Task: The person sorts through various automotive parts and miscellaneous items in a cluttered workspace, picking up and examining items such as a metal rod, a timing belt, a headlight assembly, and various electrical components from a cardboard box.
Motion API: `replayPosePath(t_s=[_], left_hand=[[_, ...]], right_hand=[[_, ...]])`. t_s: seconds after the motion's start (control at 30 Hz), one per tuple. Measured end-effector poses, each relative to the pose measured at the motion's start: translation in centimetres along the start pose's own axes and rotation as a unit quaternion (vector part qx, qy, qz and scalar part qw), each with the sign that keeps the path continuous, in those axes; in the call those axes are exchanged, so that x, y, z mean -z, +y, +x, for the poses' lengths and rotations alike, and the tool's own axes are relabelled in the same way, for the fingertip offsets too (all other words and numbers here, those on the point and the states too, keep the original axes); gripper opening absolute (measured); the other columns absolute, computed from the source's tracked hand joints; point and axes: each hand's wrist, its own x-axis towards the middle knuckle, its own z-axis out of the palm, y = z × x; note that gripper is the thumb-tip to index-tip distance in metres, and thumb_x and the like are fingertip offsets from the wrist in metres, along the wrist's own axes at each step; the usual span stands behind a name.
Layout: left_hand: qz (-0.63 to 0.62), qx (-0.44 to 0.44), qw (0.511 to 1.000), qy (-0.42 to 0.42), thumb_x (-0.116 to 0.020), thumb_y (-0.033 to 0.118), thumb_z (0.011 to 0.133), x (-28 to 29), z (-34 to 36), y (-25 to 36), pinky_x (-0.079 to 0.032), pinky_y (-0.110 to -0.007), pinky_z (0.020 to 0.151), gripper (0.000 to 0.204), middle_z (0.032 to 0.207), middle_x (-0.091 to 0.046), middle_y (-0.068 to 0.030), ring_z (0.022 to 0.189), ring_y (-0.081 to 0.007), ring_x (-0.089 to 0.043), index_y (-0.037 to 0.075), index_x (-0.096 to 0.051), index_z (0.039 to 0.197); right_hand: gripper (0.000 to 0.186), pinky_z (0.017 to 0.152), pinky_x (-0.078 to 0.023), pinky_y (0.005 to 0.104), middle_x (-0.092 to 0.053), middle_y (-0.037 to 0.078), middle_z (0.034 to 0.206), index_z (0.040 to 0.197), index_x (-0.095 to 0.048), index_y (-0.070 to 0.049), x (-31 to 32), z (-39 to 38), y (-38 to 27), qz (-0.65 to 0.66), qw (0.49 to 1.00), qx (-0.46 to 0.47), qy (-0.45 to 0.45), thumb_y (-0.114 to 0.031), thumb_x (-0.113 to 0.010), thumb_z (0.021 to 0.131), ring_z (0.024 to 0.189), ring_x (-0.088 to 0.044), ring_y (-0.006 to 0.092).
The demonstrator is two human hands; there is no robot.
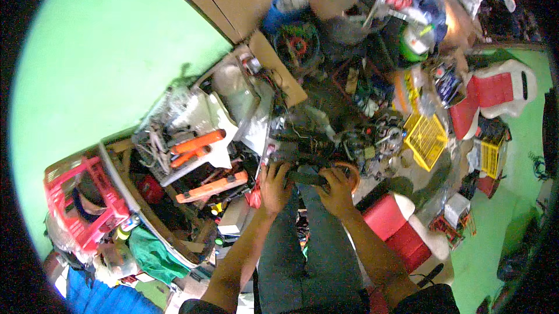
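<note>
Black cloth sleeves [428,301] at the lower edge, and a two-handed hold open to slipping

Out of the sleeves, two bare forearms [378,250] ran up toward the middle of the frame. We saw the left hand [275,185] with its fingers bent over the left end of a dark, elongated piece [307,175], and the right hand [336,190] curled over the right end, both nearly closed. The piece lay crosswise just below the centre of the frame, above grey cloth trouser legs [279,244]. We could not tell its material or how firmly it was held.

We judged an uneven hold the main danger: had one end slipped, the piece could have tipped between the knees or into the crowded heap of dark, metal-looking parts [303,144] just above it, where it would have blended in. Knuckles close to that heap could have been scraped.

Left of centre, a long orange bar-shaped object [212,187] lay near the left forearm; a sideways swing might have knocked it. At lower right, a red-and-white padded seat [410,250] stood close beside the right forearm, so we thought an outward elbow could have bumped it and jolted the hold.
</note>
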Motion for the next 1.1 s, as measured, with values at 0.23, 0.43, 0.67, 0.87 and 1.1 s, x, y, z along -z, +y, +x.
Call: replayPosePath(t_s=[0.23, 0.43, 0.67, 0.87, 1.1], left_hand=[[-0.057, 0.008, 0.995, 0.087, -0.073, 0.003, 0.077, 13.3, -5.4, 5.8, -0.039, -0.053, 0.106, 0.06, 0.132, -0.054, -0.0178, 0.123, -0.042, -0.048, 0.009, -0.055, 0.133], [-0.07, 0.048, 0.967, 0.239, -0.073, 0.01, 0.084, 21.9, -10.9, 7.4, -0.037, -0.049, 0.109, 0.068, 0.143, -0.046, -0.0237, 0.129, -0.0432, -0.044, 0.003, -0.043, 0.145], [-0.333, 0.128, 0.9, 0.253, -0.066, 0.014, 0.097, 32.1, -16.6, 8.6, -0.042, -0.037, 0.106, 0.07, 0.142, -0.05, -0.0167, 0.126, -0.0265, -0.053, 0.004, -0.03, 0.155], [-0.399, 0.112, 0.85, 0.326, -0.068, 0.009, 0.095, 34.0, -18.8, 9.2, -0.041, -0.035, 0.106, 0.07, 0.14, -0.051, -0.0158, 0.127, -0.0222, -0.051, 0.006, -0.031, 0.155], [-0.461, 0.134, 0.811, 0.334, -0.062, -0.002, 0.096, 35.7, -18.3, 9.5, -0.051, -0.028, 0.085, 0.065, 0.126, -0.059, -0.0107, 0.102, -0.0131, -0.059, 0.008, -0.035, 0.154]], right_hand=[[0.041, 0.096, -0.044, 0.0456, -0.065, 0.011, 0.112, 0.109, -0.064, -0.007, 10.1, -4.5, -12.8, 0.002, 0.99, 0.11, 0.09, -0.012, -0.076, 0.07, 0.109, -0.059, 0.0353], [0.032, 0.077, -0.055, 0.0377, -0.066, 0.012, 0.106, 0.113, -0.061, -0.002, 15.8, -8.9, -20.7, 0.111, 0.976, 0.159, 0.099, -0.002, -0.067, 0.082, 0.095, -0.066, 0.0251], [0.024, 0.068, -0.055, 0.0328, -0.07, 0.008, 0.097, 0.114, -0.063, -0.004, 18.1, -11.1, -27.1, 0.363, 0.927, 0.079, 0.049, -0.024, -0.062, 0.1, 0.077, -0.065, 0.0171], [0.03, 0.062, -0.053, 0.0307, -0.069, 0.007, 0.09, 0.111, -0.064, -0.003, 18.6, -10.7, -30.8, 0.495, 0.863, 0.062, 0.082, -0.031, -0.052, 0.106, 0.071, -0.062, 0.014], [0.037, 0.055, -0.054, 0.0294, -0.068, 0.013, 0.101, 0.139, -0.045, -0.005, 20.4, -7.2, -32.6, 0.538, 0.838, 0.084, 0.022, -0.017, -0.051, 0.104, 0.058, -0.055, 0.0106]])
